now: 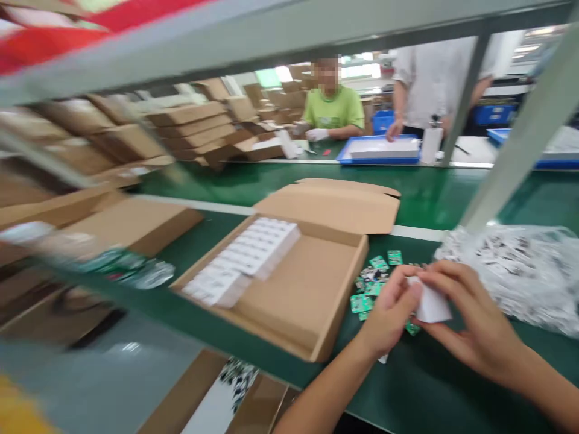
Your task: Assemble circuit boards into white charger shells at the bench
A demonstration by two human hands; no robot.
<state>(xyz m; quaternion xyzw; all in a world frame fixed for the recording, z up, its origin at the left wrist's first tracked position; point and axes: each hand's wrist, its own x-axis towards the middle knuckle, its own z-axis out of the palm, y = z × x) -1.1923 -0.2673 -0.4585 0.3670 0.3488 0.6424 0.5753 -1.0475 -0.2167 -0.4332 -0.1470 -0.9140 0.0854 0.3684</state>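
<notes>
My left hand [393, 310] and my right hand [473, 319] come together over the green table at the right. Between them they grip a small white box [432, 303], with the fingers of both closed on its sides. Part of the box is hidden behind my fingers. Just left of my hands lies a loose pile of small green circuit boards [362, 301]. Farther left stands an open cardboard box [312, 283], its lid folded back. Rows of small white boxes [253, 253] fill its left side, and its right side shows bare cardboard.
A clear plastic bag of white parts [520, 265] lies at the right. Flat cartons [131, 223] stand at the left. Below the table edge is a carton [181, 386] with dark parts. Across the green belt [429, 199], two people work beside a blue tray [344, 158]. A slanted post [515, 132] rises at right.
</notes>
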